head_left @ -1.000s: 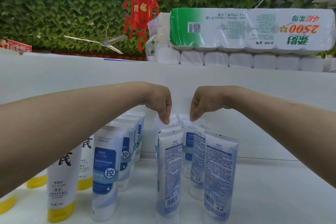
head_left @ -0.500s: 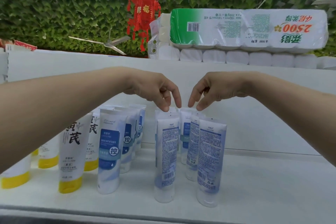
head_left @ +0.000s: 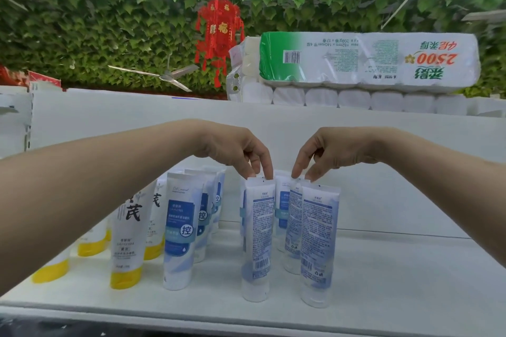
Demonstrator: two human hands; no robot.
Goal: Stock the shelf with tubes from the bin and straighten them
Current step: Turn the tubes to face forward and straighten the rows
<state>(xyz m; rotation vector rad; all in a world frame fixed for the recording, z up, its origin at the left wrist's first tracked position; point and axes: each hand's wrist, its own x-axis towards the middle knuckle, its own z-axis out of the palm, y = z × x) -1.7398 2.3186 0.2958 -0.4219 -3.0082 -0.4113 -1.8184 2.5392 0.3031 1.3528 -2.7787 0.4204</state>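
Left forearm (head_left: 95, 186): bare along all that shows, left of the front blue-and-white tube (head_left: 258, 232); broad at the picture's edge, narrowing to the wrist.
Right forearm (head_left: 438, 180): bare as well, right of that tube, with the same taper to the wrist.
Left hand (head_left: 235, 150): bare, just above the tube's top; smooth rounded back.
Right hand (head_left: 334, 150): bare, up and right of the tube; knuckle ridges and joint creases show.
Fingers (head_left: 267, 169): slim, tapering to rounded tips; nails too small to make out.
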